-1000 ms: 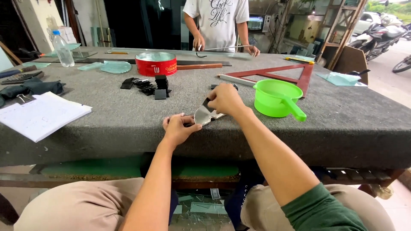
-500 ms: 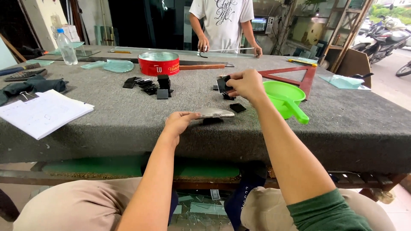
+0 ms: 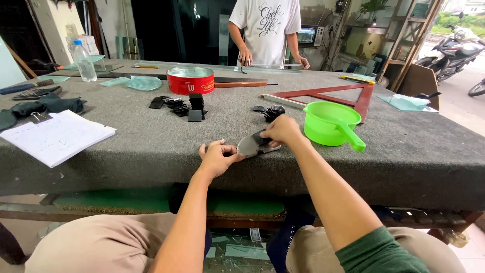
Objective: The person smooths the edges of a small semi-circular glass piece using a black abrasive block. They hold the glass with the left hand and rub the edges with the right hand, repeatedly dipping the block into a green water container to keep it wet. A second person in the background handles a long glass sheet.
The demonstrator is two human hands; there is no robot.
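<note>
Both hands near table's (image 3: 151,151) front edge: left hand (image 3: 216,159) steadying glass piece (image 3: 250,145), right hand (image 3: 282,130) pinching black clip (image 3: 263,140) there; green scoop (image 3: 331,123) just right.

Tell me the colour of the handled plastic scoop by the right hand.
Bright green plastic scoop, head view.

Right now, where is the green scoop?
In the head view, the green scoop sits on the grey table, just right of the right hand, before the red triangle ruler.

Left hand (image 3: 216,161) and right hand (image 3: 282,130) on a glass piece (image 3: 251,145), green scoop (image 3: 331,124) beside.
</note>
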